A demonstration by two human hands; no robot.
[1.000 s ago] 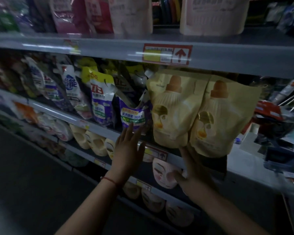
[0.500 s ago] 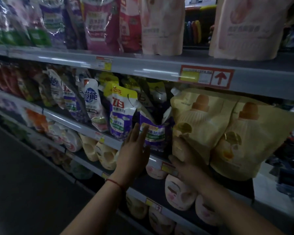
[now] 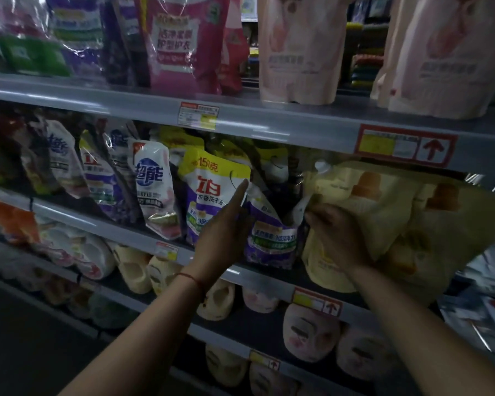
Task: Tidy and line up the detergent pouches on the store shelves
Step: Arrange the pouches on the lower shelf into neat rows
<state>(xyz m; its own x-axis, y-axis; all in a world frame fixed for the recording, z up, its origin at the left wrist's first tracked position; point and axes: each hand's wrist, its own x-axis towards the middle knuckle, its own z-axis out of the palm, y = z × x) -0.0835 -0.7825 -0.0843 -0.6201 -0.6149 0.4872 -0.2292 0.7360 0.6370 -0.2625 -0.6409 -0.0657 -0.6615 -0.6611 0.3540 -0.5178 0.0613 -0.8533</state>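
On the middle shelf stand leaning detergent pouches. My left hand is flat and open, its fingers against a purple pouch with a yellow top and beside a slumped purple pouch. My right hand grips the lower left edge of a large pale yellow pouch, which leans to the left. A second yellow pouch stands behind it to the right. A white and blue pouch tilts further left.
The upper shelf carries pink pouches and a magenta pack. Lower shelves hold cream and pink pouches. Price tags line the shelf edges. The dark floor lies at lower left.
My view has moved closer and upward. My right hand rose from under the yellow pouch to its lower left edge and took hold. My left hand reached up to the purple pouches.
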